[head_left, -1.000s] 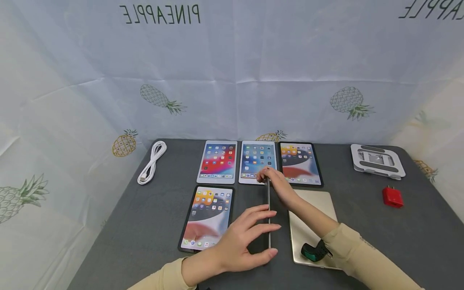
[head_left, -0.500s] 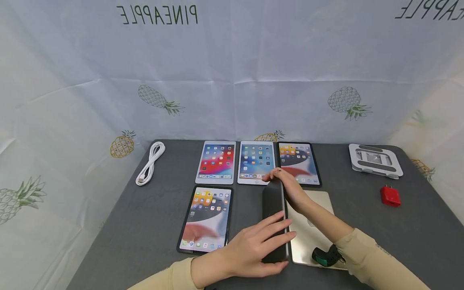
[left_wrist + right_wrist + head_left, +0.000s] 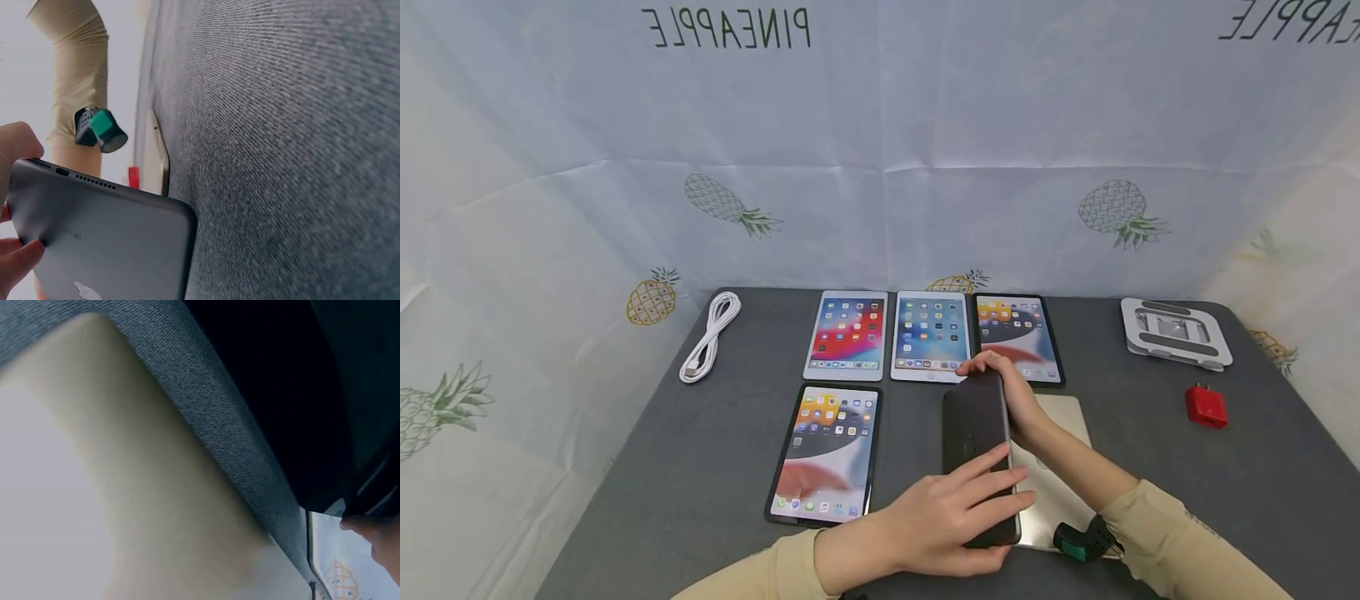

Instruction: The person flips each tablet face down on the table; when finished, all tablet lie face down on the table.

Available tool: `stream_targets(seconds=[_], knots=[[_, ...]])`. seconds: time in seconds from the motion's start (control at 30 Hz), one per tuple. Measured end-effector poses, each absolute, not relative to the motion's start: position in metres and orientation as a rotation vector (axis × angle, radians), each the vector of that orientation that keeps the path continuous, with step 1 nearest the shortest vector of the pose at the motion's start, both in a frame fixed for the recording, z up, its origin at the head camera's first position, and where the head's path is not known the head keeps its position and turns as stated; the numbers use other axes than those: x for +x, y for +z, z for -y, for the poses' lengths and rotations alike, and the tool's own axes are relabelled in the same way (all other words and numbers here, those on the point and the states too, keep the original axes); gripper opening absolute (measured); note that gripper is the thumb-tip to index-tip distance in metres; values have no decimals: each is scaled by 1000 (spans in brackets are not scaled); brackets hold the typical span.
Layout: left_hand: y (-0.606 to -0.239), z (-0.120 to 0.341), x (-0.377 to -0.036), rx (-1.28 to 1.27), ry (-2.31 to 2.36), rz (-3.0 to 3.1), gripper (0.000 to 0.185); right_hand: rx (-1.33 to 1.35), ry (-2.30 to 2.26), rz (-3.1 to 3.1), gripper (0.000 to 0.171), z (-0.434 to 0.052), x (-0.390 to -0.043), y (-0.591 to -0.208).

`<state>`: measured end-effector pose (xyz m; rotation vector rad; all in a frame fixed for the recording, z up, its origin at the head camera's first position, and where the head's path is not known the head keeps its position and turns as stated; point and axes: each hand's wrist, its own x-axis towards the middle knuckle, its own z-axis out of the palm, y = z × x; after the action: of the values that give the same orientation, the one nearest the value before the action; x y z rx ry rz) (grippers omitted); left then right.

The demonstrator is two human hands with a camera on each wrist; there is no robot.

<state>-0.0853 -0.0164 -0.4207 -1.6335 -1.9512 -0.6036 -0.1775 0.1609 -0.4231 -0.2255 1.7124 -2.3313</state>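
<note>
Left hand: it (image 3: pixel 951 517) holds the near end of the dark gray iPad (image 3: pixel 973 417), with its fingers across the back and its thumb at the end.
Right hand: it (image 3: pixel 1015 396) grips the far end of the same iPad.
Dark gray iPad: tipped up on its long side over the table (image 3: pixel 722 467), between the lit black tablet and the gold tablet. I can't tell if it touches the table.
Back of it: an apple mark (image 3: pixel 86 290) and a small word, too faint to read for sure. A charging hole (image 3: pixel 62 171) sits between rows of dots.
Gold tablet: it (image 3: pixel 1045 492) lies partly under the right arm.
Lit black tablet: it (image 3: pixel 823 454) lies to the left, full of little pictures.
Back row: a white tablet with a red screen (image 3: pixel 847 335), a white tablet with a blue screen (image 3: pixel 931 329) and a black-edged tablet (image 3: pixel 1021 337).
Far left: a white cable (image 3: pixel 711 337), looped up.
Far right: a silver stand (image 3: pixel 1176 333) and a red charger (image 3: pixel 1206 407).
Cloth: it (image 3: pixel 850 225) says PINEAPPLE backward, twice; the right one is cut off.
</note>
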Motion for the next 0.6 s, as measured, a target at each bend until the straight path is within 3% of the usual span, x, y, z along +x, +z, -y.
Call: stream_targets(seconds=[0.33,0.6], knots=[[-421,12,-82,-1665,-606,2000,48,-340,-2384,-1539,33,-168,-173,-432],[-423,14,-82,-1701,-638,2034,47,-228,-2358,-1613,32,-168,-173,-433]])
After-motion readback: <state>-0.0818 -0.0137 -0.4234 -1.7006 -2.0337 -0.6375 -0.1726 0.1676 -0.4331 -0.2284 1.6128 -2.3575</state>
